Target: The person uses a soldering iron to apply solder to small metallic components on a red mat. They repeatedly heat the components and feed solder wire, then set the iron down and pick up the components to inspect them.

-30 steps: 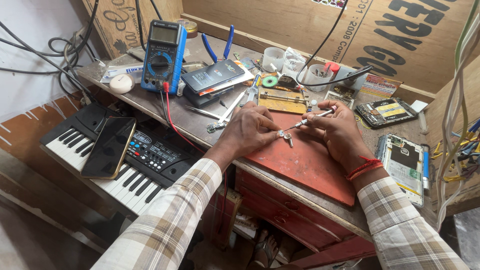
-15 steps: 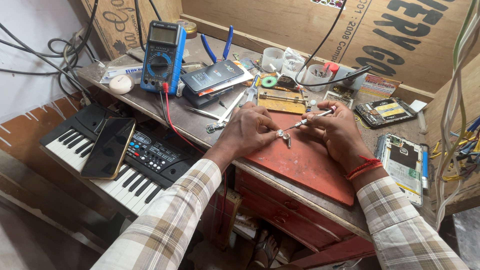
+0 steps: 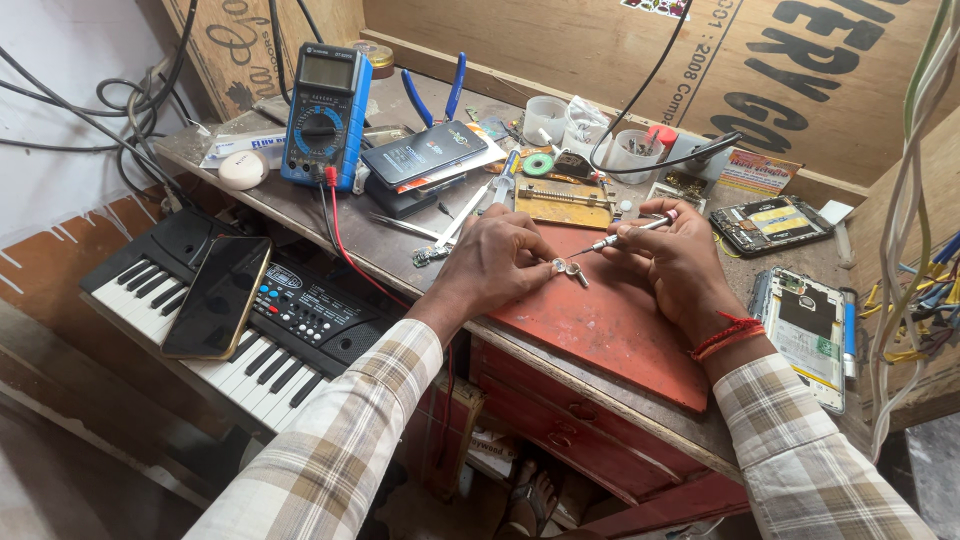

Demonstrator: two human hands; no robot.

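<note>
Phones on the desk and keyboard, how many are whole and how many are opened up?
Whole phones: 2, one on the keyboard, one by the meter
Opened phones: 2, one by the wall, one at the desk's right edge
Total: 4

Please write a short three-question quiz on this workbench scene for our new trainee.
1. True or false: the right hand holds a thin screwdriver whose tip points at the small metal part pinched by the left hand.
2. What lies on the keyboard? A) pliers B) a dark phone C) a cup
3. Fill in: the hands work over a ____ mat.

Key: 1 true. 2 B, the phone lies across the keys; the blue-handled pliers are on the bench near the multimeter. 3 red.
</note>
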